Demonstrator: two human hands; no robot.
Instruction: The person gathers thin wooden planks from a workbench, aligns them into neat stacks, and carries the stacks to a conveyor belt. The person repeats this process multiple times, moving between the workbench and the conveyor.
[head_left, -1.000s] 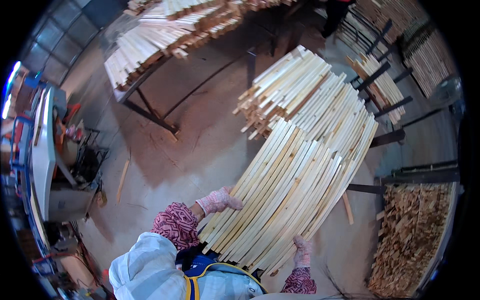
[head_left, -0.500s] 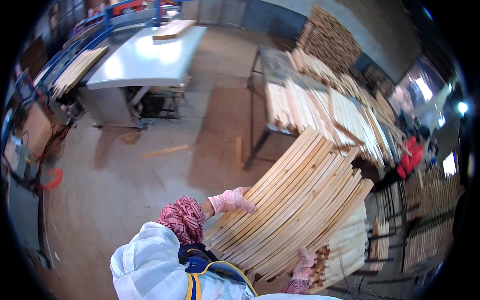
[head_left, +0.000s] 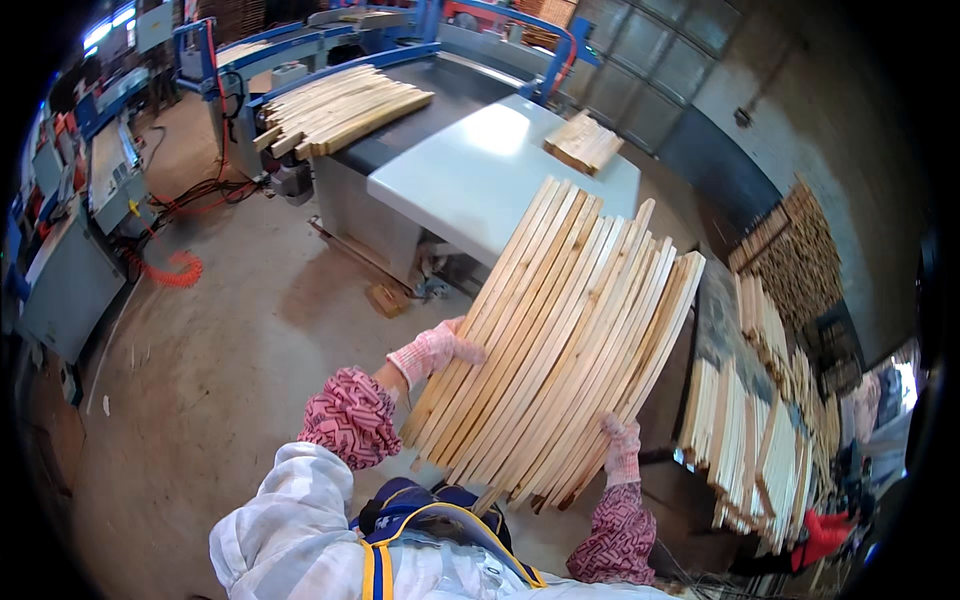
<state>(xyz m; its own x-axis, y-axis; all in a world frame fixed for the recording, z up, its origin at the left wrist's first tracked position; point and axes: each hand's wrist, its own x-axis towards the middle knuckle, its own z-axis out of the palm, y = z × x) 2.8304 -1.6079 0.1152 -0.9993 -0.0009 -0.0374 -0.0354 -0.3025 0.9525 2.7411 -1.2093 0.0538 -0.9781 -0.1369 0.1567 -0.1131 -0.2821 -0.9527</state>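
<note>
A wide, flat row of long pale wooden strips (head_left: 560,340) is held in front of me between both gloved hands. My left hand (head_left: 437,352), in a pink knit glove, is closed on the row's left edge with the thumb over the top. On the right edge, near the close end, my right hand (head_left: 621,445) grips in the same kind of glove. Fingers under the strips are hidden. The strips lie side by side, their far ends uneven, and overlap the near edge of the white tabletop (head_left: 470,190) in view.
Strips lie on a machine bed (head_left: 345,108) at far left, and a small stack (head_left: 584,143) rests on the white table. At right, a dark table (head_left: 718,310) carries many strips. A red coiled hose (head_left: 178,270) lies on the floor. A person in red (head_left: 825,538) is at the right.
My view and body have turned left, toward the white table. The strips have come along in both hands, away from the pile of wood at the right.
</note>
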